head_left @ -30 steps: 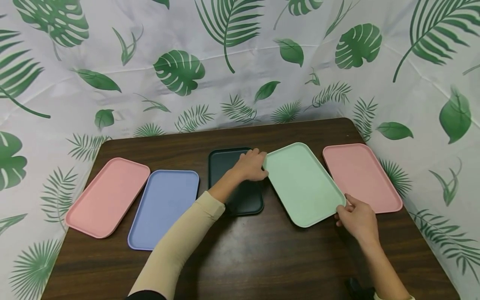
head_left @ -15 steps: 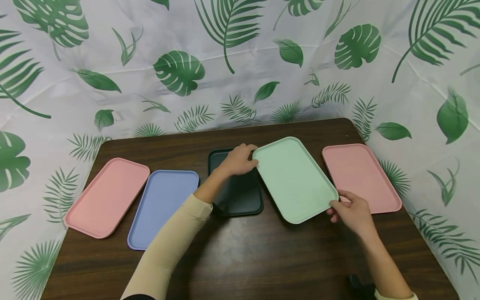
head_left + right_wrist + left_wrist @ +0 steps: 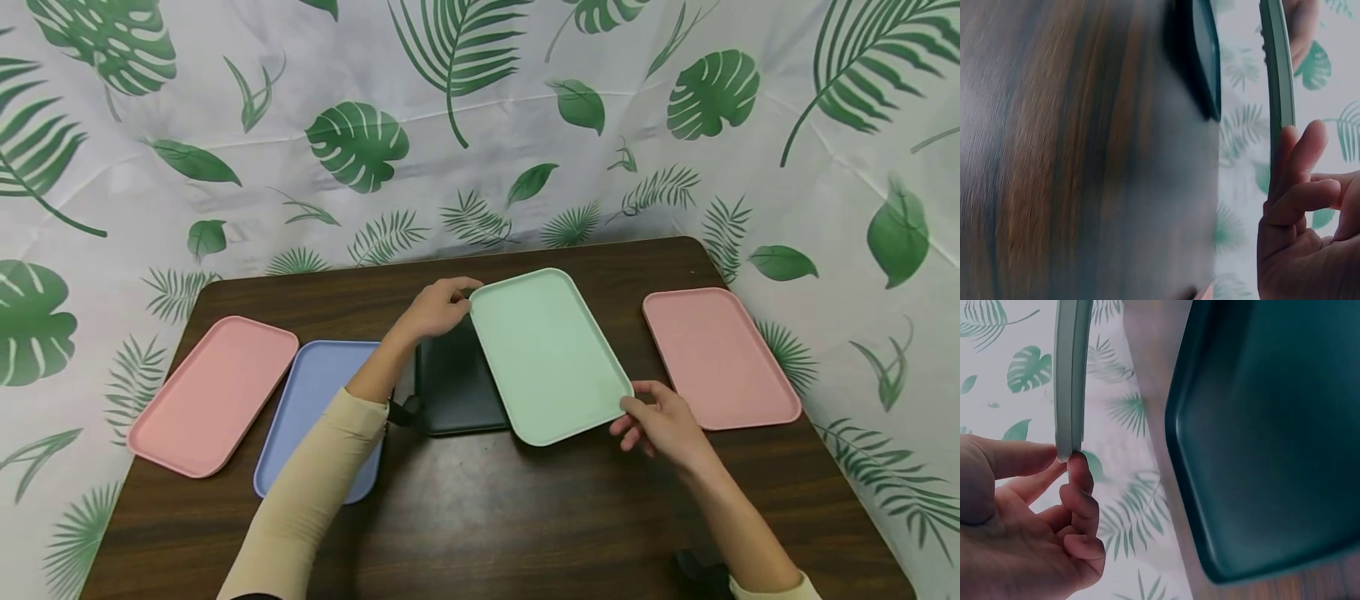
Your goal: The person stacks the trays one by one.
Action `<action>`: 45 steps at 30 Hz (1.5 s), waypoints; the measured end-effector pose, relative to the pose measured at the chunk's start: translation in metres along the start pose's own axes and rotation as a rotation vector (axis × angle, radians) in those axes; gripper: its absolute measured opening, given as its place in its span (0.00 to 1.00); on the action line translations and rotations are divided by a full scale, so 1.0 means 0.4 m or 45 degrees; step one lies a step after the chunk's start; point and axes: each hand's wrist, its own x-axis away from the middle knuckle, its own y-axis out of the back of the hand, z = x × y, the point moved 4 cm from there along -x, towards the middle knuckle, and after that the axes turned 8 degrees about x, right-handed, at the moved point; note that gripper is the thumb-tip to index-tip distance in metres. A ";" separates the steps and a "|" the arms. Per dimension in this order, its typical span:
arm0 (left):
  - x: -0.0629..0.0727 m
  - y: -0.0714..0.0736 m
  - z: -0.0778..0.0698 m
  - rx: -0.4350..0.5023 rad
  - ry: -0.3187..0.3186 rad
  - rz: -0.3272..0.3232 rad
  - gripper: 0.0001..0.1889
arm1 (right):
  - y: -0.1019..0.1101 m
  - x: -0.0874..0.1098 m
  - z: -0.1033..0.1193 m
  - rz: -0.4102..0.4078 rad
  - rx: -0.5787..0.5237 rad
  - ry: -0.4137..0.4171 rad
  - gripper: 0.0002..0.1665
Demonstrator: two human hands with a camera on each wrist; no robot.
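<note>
A light green tray is held above the table, partly over a dark green tray. My left hand pinches its far left corner between thumb and fingers. At the near right corner, my right hand grips the rim. The left wrist view shows the light green tray edge-on between fingertips, with the dark tray lying apart beneath it. In the right wrist view the tray's edge rises from my fingers, clear of the tabletop. The dark tray's right side is hidden in the head view.
On the left lie a pink tray and a blue tray, the blue one partly covered by my left arm. Another pink tray lies at the right. A leaf-patterned cloth hangs behind the brown table.
Both hands have carried the light green tray leftward, away from the right pink tray. It now covers part of the dark tray. The other trays have stayed in place.
</note>
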 end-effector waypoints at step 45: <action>-0.046 0.155 0.164 -0.047 0.277 -0.090 0.18 | -0.319 0.003 0.081 0.318 -0.463 -0.029 0.29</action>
